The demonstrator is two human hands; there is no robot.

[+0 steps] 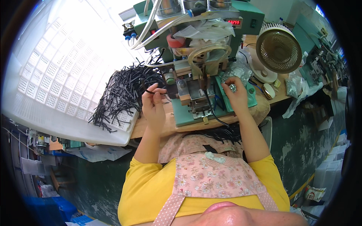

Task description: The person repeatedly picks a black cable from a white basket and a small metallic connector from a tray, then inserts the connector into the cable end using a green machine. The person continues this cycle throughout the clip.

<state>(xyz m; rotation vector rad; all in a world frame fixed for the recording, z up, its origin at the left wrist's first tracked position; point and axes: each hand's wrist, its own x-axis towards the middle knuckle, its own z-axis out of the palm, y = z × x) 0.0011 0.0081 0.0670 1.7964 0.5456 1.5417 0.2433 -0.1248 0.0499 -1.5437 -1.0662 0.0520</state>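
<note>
My left hand (153,108) is closed in a pinch on a thin black strap (148,91), left of a green bench press (184,117). To the press's right, my right hand (239,98) curls its fingers around small shiny metal parts (233,88) over a green tray (250,100). Which pieces it grips and which lie beneath cannot be told apart. Between my hands stands the press's metal fixture (195,95). A black strap (212,109) hangs from its front toward my lap.
A heap of black straps (126,86) lies on a white plastic crate (113,134) at the left. Clear bags of metal parts (292,87) and a fan (279,51) stand on the right. White air hoses (145,32) cross the press top. More straps (226,133) rest at my lap.
</note>
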